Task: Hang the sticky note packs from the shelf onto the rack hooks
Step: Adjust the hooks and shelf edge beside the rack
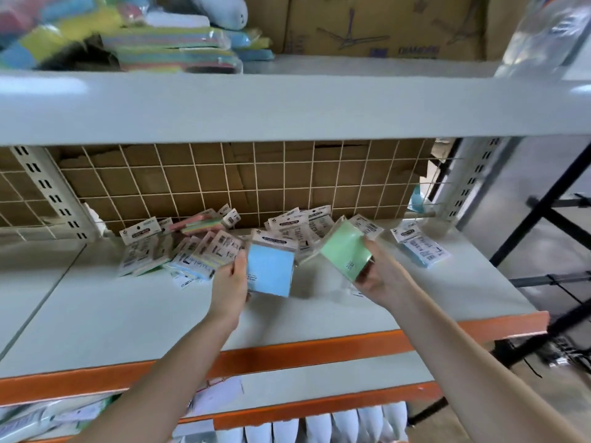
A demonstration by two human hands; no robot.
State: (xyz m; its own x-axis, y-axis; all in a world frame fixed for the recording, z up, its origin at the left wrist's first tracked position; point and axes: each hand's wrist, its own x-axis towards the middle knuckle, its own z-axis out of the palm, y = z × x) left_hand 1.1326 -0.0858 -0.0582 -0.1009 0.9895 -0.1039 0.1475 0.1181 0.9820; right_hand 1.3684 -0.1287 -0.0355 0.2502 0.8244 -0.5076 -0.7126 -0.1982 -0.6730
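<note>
— What do the hands have?

— The left hand [231,284] holds a blue pack [270,270] of sticky notes by its left edge, fingers curled round it, the pack upright above the shelf [128,314] with its printed card header on top. The right hand [382,276] grips a green pack [347,252], tilted to the left, thumb along the pack's right edge and the other fingers wrapped behind it.

— And the other packs?

— They lie on the same shelf, toward the back. A loose pile [179,247] sits left of the blue pack, overlapping and leaning at different angles, with a pink-and-yellow one lying on top. More packs [300,231] are bunched behind and between the two hands. One blue pack [422,247] lies flat by itself near the right end of the shelf, apart from the rest.

— What is behind them?

— A wire grid [224,183] runs along the back of the shelf, with brown cardboard [179,177] behind it. The shelf has an orange front edge [287,350]. On the shelf above are coloured pads in plastic [172,49] and a cardboard box [383,24]. To the right stands a black metal frame [550,215].
</note>
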